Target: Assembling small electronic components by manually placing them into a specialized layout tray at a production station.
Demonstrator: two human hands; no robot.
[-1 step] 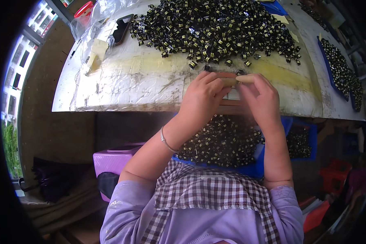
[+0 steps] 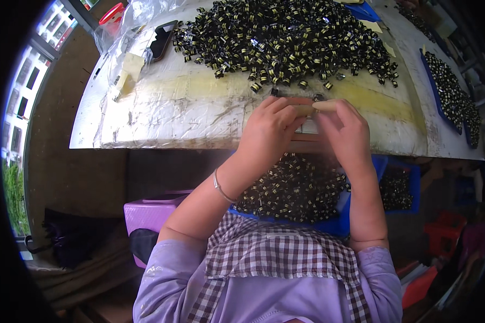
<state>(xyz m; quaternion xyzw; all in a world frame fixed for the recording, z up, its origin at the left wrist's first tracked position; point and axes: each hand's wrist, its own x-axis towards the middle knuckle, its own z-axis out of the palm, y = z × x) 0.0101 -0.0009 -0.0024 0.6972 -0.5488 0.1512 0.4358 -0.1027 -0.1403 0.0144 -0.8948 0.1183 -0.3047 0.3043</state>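
Note:
At the table's near edge, my left hand [image 2: 270,126] and my right hand [image 2: 351,128] meet with bent fingers pressed close together. Beige coverings show on some fingertips. Whatever is pinched there is hidden or too small to name. Beneath the fingers lies a small reddish-brown frame [image 2: 306,137] with a pale striped middle [image 2: 308,127], partly covered by my hands. Just beyond my fingertips sit a black piece [image 2: 275,92] and another dark piece [image 2: 318,97]. Farther back spreads a large pile of small black parts with yellow bands [image 2: 285,43].
Below the table edge, in front of my apron, a blue bin [image 2: 337,223] holds similar parts. More fill another blue bin [image 2: 415,188] and a blue tray [image 2: 439,110] at right. A dark phone [image 2: 161,40] and clear plastic [image 2: 137,24] lie back left. A purple stool [image 2: 151,212] stands left.

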